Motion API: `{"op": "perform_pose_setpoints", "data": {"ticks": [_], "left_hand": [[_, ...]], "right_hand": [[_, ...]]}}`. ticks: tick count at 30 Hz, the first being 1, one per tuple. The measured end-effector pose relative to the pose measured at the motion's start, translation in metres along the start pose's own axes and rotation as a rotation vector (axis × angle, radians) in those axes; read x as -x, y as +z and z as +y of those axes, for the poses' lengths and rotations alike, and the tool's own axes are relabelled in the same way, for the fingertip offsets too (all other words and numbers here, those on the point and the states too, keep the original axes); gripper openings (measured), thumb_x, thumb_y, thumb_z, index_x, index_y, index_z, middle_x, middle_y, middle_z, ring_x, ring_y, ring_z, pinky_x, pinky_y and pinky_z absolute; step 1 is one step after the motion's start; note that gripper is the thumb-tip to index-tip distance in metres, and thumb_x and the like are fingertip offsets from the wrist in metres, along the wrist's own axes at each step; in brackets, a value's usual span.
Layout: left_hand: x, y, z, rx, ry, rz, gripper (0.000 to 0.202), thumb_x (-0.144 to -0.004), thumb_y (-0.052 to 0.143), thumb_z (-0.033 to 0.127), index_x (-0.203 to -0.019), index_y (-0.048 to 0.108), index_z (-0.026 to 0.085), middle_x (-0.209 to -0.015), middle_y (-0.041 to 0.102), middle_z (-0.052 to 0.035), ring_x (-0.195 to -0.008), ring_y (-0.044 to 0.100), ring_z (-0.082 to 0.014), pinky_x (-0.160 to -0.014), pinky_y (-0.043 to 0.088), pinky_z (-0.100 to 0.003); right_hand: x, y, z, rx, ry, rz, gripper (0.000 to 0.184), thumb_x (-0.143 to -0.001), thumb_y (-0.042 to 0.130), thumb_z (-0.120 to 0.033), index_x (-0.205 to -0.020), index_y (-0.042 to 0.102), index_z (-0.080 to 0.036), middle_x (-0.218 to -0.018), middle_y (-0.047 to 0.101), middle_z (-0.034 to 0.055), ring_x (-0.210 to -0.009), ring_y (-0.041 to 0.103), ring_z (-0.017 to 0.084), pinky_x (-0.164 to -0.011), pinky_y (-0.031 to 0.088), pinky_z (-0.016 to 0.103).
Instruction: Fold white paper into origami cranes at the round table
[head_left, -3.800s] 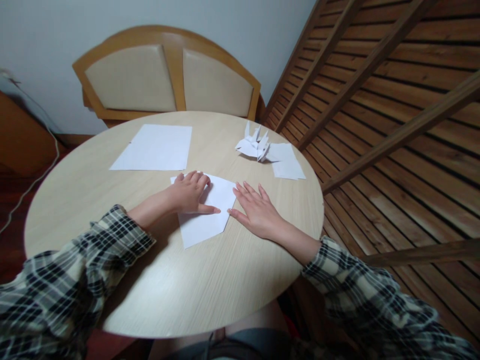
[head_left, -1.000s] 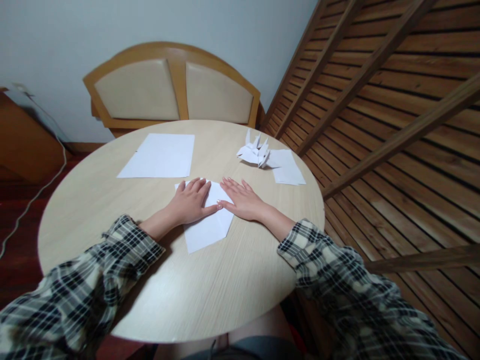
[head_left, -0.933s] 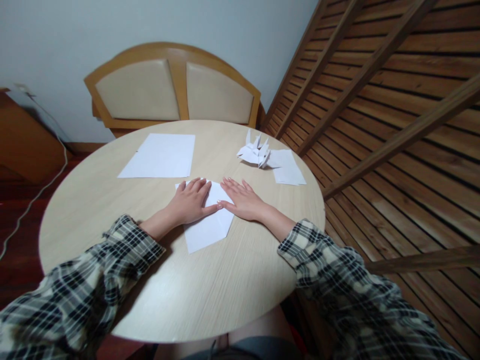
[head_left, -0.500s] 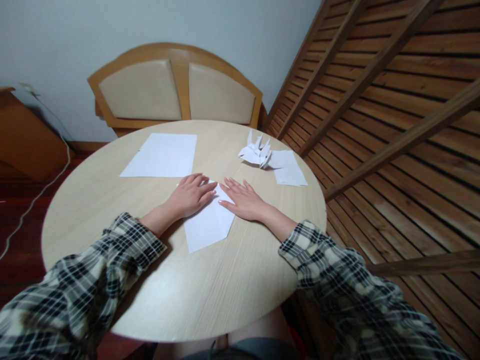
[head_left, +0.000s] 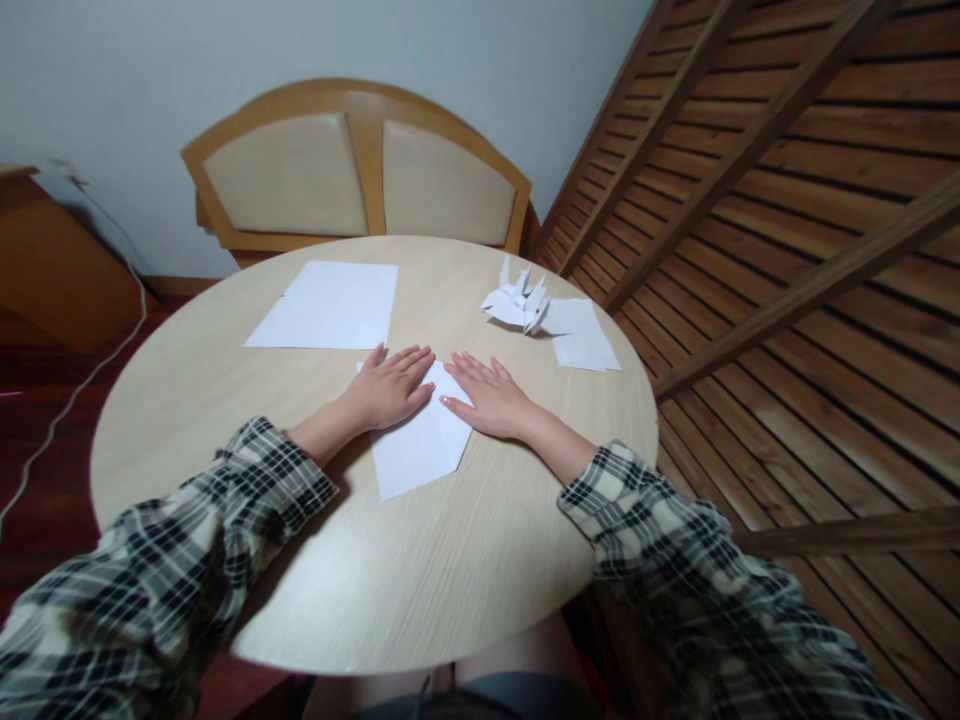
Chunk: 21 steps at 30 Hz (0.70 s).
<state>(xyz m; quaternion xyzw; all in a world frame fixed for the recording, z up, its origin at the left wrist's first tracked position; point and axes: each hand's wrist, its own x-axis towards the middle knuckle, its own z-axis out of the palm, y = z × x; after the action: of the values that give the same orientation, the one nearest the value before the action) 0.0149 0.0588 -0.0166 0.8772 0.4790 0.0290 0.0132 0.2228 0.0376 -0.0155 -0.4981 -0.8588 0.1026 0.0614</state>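
A folded sheet of white paper (head_left: 417, 452) lies on the round wooden table in front of me, its lower right corner cut at a slant. Flat over its upper left part rests my left hand (head_left: 391, 388), fingers stretched out and holding nothing. My right hand (head_left: 491, 395) lies palm down across the paper's right edge, with its fingers spread. The fingertips of both hands come close together near the top of the sheet. Part of the paper is hidden beneath the hands.
Beyond my left hand lies a larger white sheet (head_left: 326, 305). Several folded paper cranes (head_left: 517, 303) stand at the back right, beside smaller white papers (head_left: 583, 335). A padded headboard (head_left: 360, 165) is behind the table (head_left: 360, 600); a slatted wooden wall (head_left: 750, 250) rises on the right.
My left hand's fingers have straightened and lie flatter, pointing away from me. The right hand has stayed nearly in place on the paper. The camera view has shifted slightly.
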Motion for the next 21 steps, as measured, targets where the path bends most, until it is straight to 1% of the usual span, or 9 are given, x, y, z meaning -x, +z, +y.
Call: {"op": "perform_pose_setpoints", "data": {"ticks": [4,9,12,14,16,17,18,19,21], "left_hand": [[-0.001,0.001,-0.001,0.015,-0.011,-0.024,0.065,-0.098,0.024,0.051,-0.152,0.029,0.015,-0.159,0.028,-0.0101,-0.148,0.023,-0.0240,-0.119,0.006,-0.055],[-0.002,0.001,0.001,0.022,-0.019,-0.036,0.064,-0.098,0.023,0.050,-0.152,0.028,0.015,-0.160,0.026,-0.0096,-0.148,0.022,-0.0252,-0.118,0.006,-0.058],[0.002,-0.002,0.010,0.001,-0.056,-0.002,0.062,-0.098,0.025,0.050,-0.150,0.034,0.017,-0.158,0.033,-0.0104,-0.146,0.028,-0.0263,-0.118,0.008,-0.056],[0.007,-0.005,0.019,-0.048,-0.109,0.054,0.059,-0.098,0.027,0.049,-0.146,0.040,0.018,-0.153,0.041,-0.0122,-0.142,0.035,-0.0276,-0.117,0.010,-0.055],[0.013,-0.011,0.029,-0.131,-0.166,0.138,0.056,-0.098,0.028,0.047,-0.140,0.049,0.016,-0.145,0.051,-0.0164,-0.134,0.046,-0.0312,-0.114,0.015,-0.057],[0.016,-0.016,0.034,-0.172,-0.197,0.156,0.055,-0.098,0.028,0.047,-0.133,0.055,0.015,-0.136,0.059,-0.0181,-0.125,0.053,-0.0336,-0.110,0.020,-0.058],[0.019,-0.020,0.037,-0.205,-0.220,0.150,0.054,-0.098,0.030,0.048,-0.124,0.061,0.013,-0.122,0.067,-0.0193,-0.112,0.061,-0.0349,-0.105,0.027,-0.058],[0.021,-0.025,0.039,-0.226,-0.238,0.125,0.053,-0.098,0.031,0.048,-0.114,0.065,0.012,-0.109,0.071,-0.0197,-0.100,0.064,-0.0351,-0.098,0.033,-0.057],[0.024,-0.034,0.038,-0.243,-0.244,0.084,0.050,-0.099,0.031,0.042,-0.099,0.070,0.010,-0.095,0.072,-0.0203,-0.090,0.064,-0.0346,-0.085,0.040,-0.050]], "right_hand": [[0.001,0.002,0.002,-0.002,-0.013,-0.006,0.072,-0.096,0.026,-0.063,-0.154,0.027,-0.020,-0.162,0.017,0.0093,-0.150,0.013,0.026,-0.120,0.005,0.054],[0.003,0.002,0.001,0.007,-0.012,0.004,0.074,-0.095,0.026,-0.066,-0.154,0.026,-0.021,-0.162,0.017,0.0097,-0.150,0.014,0.026,-0.120,0.005,0.056],[0.006,0.001,0.001,0.029,0.012,0.098,0.071,-0.094,0.034,-0.064,-0.150,0.035,-0.022,-0.161,0.023,0.0106,-0.150,0.017,0.026,-0.119,0.006,0.056],[0.006,0.000,0.002,0.048,-0.014,0.193,0.060,-0.094,0.043,-0.058,-0.143,0.047,-0.023,-0.157,0.034,0.0094,-0.148,0.022,0.026,-0.119,0.007,0.054],[0.006,-0.003,0.003,0.052,-0.072,0.268,0.042,-0.095,0.049,-0.047,-0.128,0.062,-0.025,-0.148,0.048,0.0069,-0.142,0.032,0.025,-0.118,0.014,0.049],[0.006,-0.004,0.004,0.044,-0.101,0.283,0.034,-0.095,0.050,-0.041,-0.120,0.067,-0.026,-0.140,0.056,0.0057,-0.137,0.039,0.024,-0.115,0.020,0.047],[0.005,-0.004,0.005,0.029,-0.125,0.284,0.029,-0.095,0.050,-0.037,-0.113,0.070,-0.026,-0.133,0.061,0.0047,-0.130,0.046,0.023,-0.111,0.026,0.044],[0.004,-0.005,0.006,0.010,-0.142,0.278,0.027,-0.095,0.050,-0.033,-0.109,0.072,-0.026,-0.127,0.065,0.0039,-0.124,0.051,0.022,-0.106,0.031,0.042],[0.003,-0.004,0.008,-0.025,-0.156,0.265,0.026,-0.095,0.050,-0.029,-0.108,0.072,-0.027,-0.121,0.069,0.0027,-0.116,0.055,0.021,-0.099,0.035,0.040]]}}
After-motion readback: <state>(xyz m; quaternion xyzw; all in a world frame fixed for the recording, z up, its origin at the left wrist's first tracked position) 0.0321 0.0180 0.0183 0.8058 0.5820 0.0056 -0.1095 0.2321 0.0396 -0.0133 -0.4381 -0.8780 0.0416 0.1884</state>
